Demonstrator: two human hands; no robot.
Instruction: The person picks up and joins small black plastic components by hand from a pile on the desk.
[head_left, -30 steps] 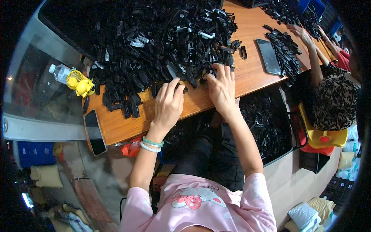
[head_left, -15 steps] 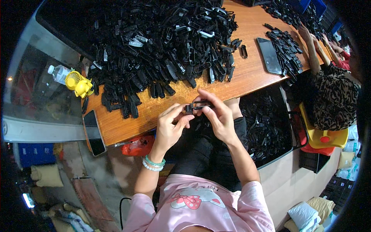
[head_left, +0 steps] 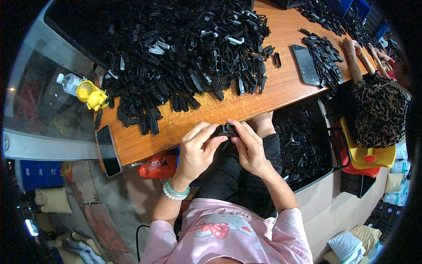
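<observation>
Just off the table's near edge, above my lap, my left hand (head_left: 197,153) and my right hand (head_left: 249,147) meet around a small black plastic piece (head_left: 226,130). The thumb and fingers of each hand pinch one end of it. Its exact kind is too small and too covered by fingertips to make out. Beyond my hands, a large heap of similar black plastic pieces (head_left: 176,66) covers much of the wooden table (head_left: 176,125). Some are loop-shaped, and a few look shiny grey.
Left are a bottle (head_left: 69,83), a yellow fan (head_left: 91,96) and a phone (head_left: 107,152) at the table's edge. A dark phone (head_left: 306,64) lies right, beside a smaller heap (head_left: 325,61). A bin of black pieces (head_left: 303,143) stands below. A person (head_left: 380,110) works there.
Both hands have come slightly nearer to me, and my right fingers have closed in. The black pieces, held apart end to end before, now sit together between my fingertips.
</observation>
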